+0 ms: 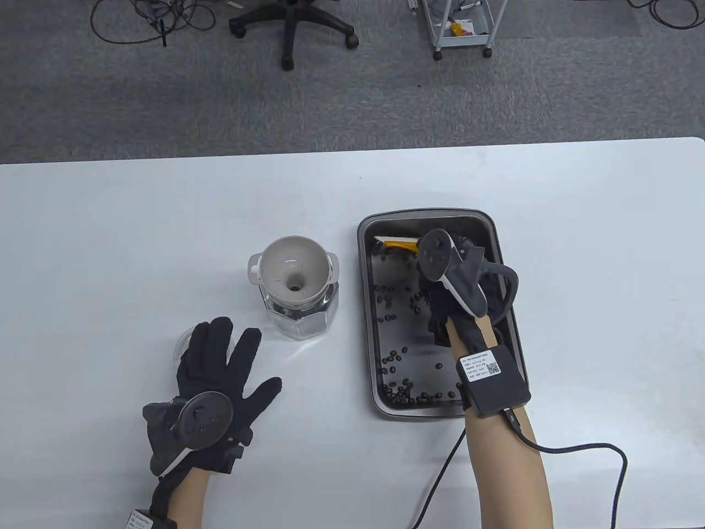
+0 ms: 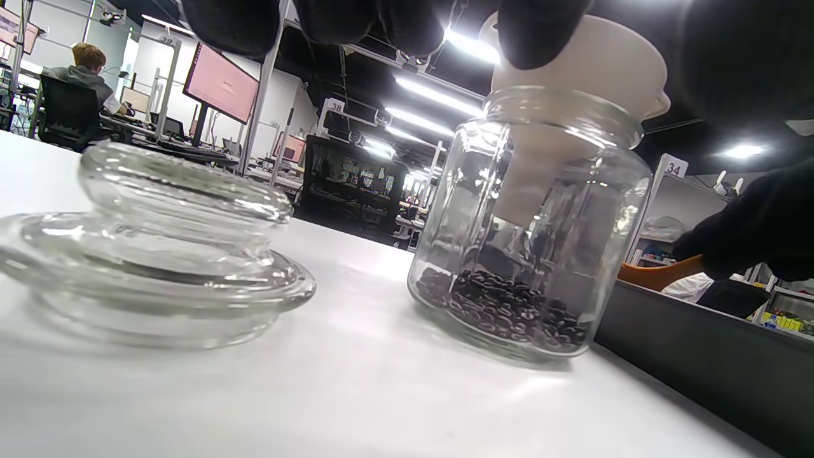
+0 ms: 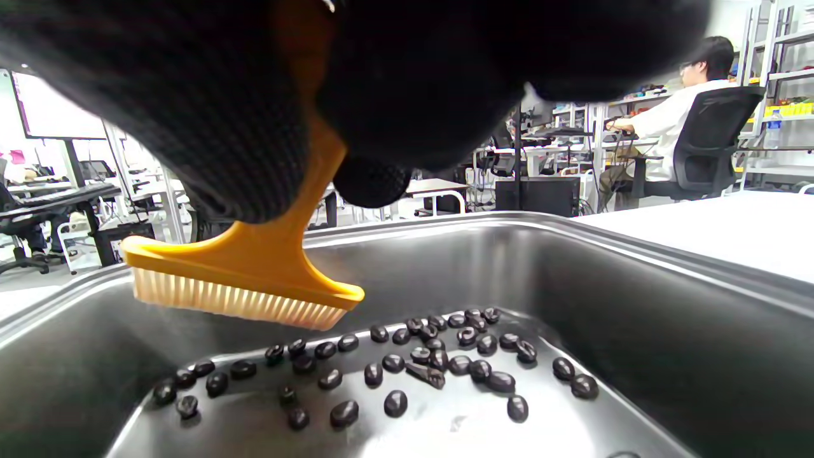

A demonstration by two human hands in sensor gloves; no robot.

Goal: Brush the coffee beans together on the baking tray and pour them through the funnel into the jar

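With the right hand (image 1: 440, 297) clamped on the brush (image 3: 248, 280) above scattered beans (image 3: 413, 362) in the tray (image 1: 366, 308) (left hand (image 1: 220, 369) flat, fingers spread), a fast sweep could flick beans over the rim.

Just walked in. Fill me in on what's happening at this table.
A person is sweeping coffee beans in a metal baking tray. The right hand grips an orange brush held above the beans at the tray's far end. The left hand rests open by a glass lid. The jar, funnel in its mouth, already holds some beans.
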